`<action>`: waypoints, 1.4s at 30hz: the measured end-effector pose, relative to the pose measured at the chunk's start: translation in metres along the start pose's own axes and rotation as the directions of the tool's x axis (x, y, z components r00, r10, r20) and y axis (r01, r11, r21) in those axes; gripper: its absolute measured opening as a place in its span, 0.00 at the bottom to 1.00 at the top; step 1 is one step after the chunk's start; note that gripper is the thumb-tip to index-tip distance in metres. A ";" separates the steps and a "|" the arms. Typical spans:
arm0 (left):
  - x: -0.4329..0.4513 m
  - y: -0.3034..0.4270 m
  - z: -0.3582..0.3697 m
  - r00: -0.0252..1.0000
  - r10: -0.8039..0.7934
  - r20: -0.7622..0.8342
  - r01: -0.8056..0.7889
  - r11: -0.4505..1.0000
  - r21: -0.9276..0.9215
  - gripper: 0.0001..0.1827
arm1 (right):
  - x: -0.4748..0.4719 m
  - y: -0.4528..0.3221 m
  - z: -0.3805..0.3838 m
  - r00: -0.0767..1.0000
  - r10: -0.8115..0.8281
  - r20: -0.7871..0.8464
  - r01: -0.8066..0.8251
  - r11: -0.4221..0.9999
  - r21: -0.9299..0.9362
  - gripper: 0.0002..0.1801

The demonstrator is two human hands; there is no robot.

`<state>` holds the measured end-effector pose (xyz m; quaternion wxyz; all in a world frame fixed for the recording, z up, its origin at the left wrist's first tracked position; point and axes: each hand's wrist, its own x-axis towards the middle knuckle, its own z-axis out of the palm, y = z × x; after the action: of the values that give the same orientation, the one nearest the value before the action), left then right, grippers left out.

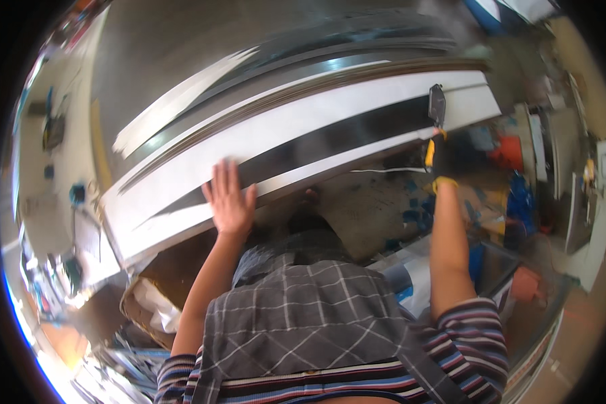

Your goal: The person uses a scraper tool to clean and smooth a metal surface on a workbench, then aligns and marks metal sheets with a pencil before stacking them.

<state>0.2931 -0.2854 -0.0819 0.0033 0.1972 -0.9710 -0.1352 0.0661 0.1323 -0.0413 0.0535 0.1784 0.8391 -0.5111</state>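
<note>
My left hand [231, 204] lies flat with fingers spread, over the left part of a long dark strip [328, 139]. That strip rests lengthwise on a long white board [192, 156] and looks narrower toward its left end. At the right end of the strip, my right hand [438, 159], in what looks like a black glove with yellow trim, holds a dark hand tool [437, 103]. The tool's head sits on the board against the strip's end; its exact kind is too blurred to tell.
Beyond the board lie thin brown strips [303, 83] and a torn pale sheet [182, 103]. A box with white material [154, 305] stands at lower left. Blue scraps [419, 214] litter the floor, near a red-orange object [507, 153] and a blue bag [521, 207].
</note>
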 end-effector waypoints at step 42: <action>0.003 0.041 -0.022 0.958 0.252 -0.139 -0.286 0.885 -0.368 0.31 | -0.062 0.017 0.066 0.952 -0.263 0.156 0.280 0.955 -0.099 0.21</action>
<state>0.2765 -0.2563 -0.0498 0.1030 0.0617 -0.9424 -0.3122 0.1237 0.0663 -0.0697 0.0524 0.0213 0.8788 -0.4738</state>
